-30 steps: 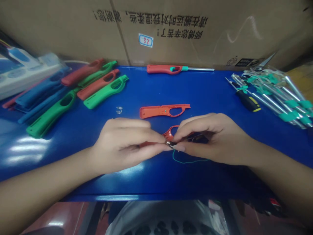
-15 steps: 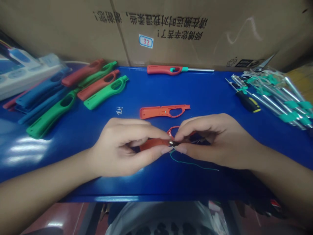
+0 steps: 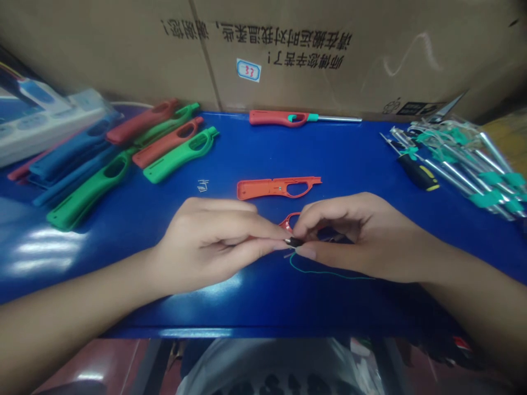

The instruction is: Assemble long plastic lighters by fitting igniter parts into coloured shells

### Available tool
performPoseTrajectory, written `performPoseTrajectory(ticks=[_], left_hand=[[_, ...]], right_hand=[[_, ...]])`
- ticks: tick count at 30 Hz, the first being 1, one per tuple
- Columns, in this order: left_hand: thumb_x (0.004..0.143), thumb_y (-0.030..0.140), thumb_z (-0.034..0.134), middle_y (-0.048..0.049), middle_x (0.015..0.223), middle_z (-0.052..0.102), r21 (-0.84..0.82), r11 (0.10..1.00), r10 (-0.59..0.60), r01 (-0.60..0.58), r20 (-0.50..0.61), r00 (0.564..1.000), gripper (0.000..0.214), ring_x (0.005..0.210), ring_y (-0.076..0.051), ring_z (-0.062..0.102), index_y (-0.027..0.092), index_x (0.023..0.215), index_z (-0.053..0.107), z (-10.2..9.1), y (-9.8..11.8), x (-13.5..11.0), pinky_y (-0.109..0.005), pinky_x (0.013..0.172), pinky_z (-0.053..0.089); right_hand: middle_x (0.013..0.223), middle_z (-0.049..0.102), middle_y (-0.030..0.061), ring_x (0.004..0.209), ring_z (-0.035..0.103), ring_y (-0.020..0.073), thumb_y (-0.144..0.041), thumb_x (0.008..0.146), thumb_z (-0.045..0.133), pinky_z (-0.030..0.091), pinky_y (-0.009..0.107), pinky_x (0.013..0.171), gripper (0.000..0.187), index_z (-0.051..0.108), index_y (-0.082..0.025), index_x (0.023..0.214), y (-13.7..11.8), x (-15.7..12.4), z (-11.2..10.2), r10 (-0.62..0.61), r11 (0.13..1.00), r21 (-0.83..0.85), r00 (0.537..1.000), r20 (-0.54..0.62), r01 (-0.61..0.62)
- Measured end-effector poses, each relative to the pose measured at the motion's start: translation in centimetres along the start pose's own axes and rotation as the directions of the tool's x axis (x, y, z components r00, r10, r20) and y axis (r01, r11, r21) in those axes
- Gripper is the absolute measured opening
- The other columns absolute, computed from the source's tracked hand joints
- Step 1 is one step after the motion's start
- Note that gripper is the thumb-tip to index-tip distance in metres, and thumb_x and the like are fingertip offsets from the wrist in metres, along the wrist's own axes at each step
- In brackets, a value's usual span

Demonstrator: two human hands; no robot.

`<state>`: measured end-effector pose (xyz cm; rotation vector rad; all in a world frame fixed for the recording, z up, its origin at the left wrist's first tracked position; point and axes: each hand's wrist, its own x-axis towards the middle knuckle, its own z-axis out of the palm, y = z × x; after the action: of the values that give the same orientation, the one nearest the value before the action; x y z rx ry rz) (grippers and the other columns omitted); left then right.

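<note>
Between the fingertips of both hands is a small black part with a metal end [image 3: 293,242], and a thin green wire [image 3: 317,271] trails from it to the right. My left hand [image 3: 222,241] pinches its metal end. My right hand [image 3: 349,233] pinches the dark body; its other fingers curl over and hide part of it. Behind the fingertips an orange lighter shell half [image 3: 289,219] shows only in part. Just beyond lies another orange shell half [image 3: 263,189], its hollow side up. A few small pins or screws [image 3: 203,185] rest left of that shell.
An assembled red lighter [image 3: 280,118] lies before the cardboard box [image 3: 288,82]. Red, green and blue handle shells [image 3: 177,156] and a white power strip [image 3: 49,129] are at left. At right are a screwdriver [image 3: 420,173] and metal lighter tubes with teal parts [image 3: 473,175].
My left fingers have closed a little and tilted, covering more of the orange shell behind them. The black part shows slightly more, and the green wire has shifted a bit right.
</note>
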<state>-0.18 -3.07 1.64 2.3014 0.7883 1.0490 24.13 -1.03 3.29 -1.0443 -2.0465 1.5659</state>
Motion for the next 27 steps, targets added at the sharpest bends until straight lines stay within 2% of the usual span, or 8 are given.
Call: performPoseTrajectory(ticks=[7,13,18,22,27], left_hand=[[0.085,0.013,0.080,0.0013,0.078,0.079,-0.033,0.999,-0.015,0.015,0.007,1.000,0.014,0.057,-0.008,0.068,0.022,0.095,0.079,0.05,-0.09,0.14,-0.016,0.056,0.054],[0.083,0.010,0.081,-0.0003,0.078,0.078,-0.058,0.998,0.023,-0.021,0.020,1.000,0.013,0.059,-0.007,0.068,0.017,0.094,0.079,0.00,-0.31,0.09,-0.014,0.059,0.053],[0.085,0.015,0.081,-0.0007,0.078,0.078,-0.026,0.999,0.030,-0.030,0.008,1.000,0.008,0.060,-0.007,0.068,0.016,0.092,0.078,-0.02,-0.28,0.19,-0.015,0.058,0.052],[0.085,0.018,0.082,0.0001,0.073,0.076,-0.009,1.000,-0.006,0.006,-0.014,1.000,0.007,0.054,-0.007,0.063,0.017,0.091,0.078,0.19,-0.31,0.03,-0.018,0.052,0.048],[0.086,0.021,0.081,0.0015,0.067,0.073,-0.017,0.999,-0.030,0.029,-0.061,0.998,0.005,0.049,-0.006,0.054,0.018,0.090,0.079,0.44,-0.44,-0.04,-0.020,0.049,0.044]], right_hand=[[0.090,0.077,0.0027,0.084,0.072,0.0174,-0.032,0.085,0.077,0.058,0.028,0.073,0.013,0.075,-0.021,0.092,0.22,-0.17,0.05,0.023,1.000,0.020,1.000,0.007,-0.023],[0.087,0.074,0.0012,0.080,0.069,0.0148,-0.025,0.086,0.075,0.057,0.026,0.074,0.008,0.073,-0.020,0.091,0.19,-0.31,0.10,0.000,1.000,0.021,1.000,0.018,0.000],[0.094,0.077,0.0017,0.086,0.073,0.0164,-0.031,0.088,0.074,0.058,0.027,0.076,0.013,0.075,-0.021,0.097,0.11,-0.32,-0.02,0.015,0.999,0.049,0.999,0.048,-0.018],[0.099,0.079,0.0025,0.091,0.076,0.0181,-0.033,0.087,0.077,0.059,0.029,0.081,0.017,0.077,-0.022,0.100,0.19,-0.25,-0.06,0.037,0.997,0.063,0.999,0.013,-0.038],[0.097,0.078,0.0028,0.087,0.074,0.0172,-0.032,0.086,0.077,0.058,0.029,0.078,0.017,0.078,-0.022,0.099,0.36,-0.35,-0.02,0.027,0.999,0.045,0.999,-0.033,-0.026]])
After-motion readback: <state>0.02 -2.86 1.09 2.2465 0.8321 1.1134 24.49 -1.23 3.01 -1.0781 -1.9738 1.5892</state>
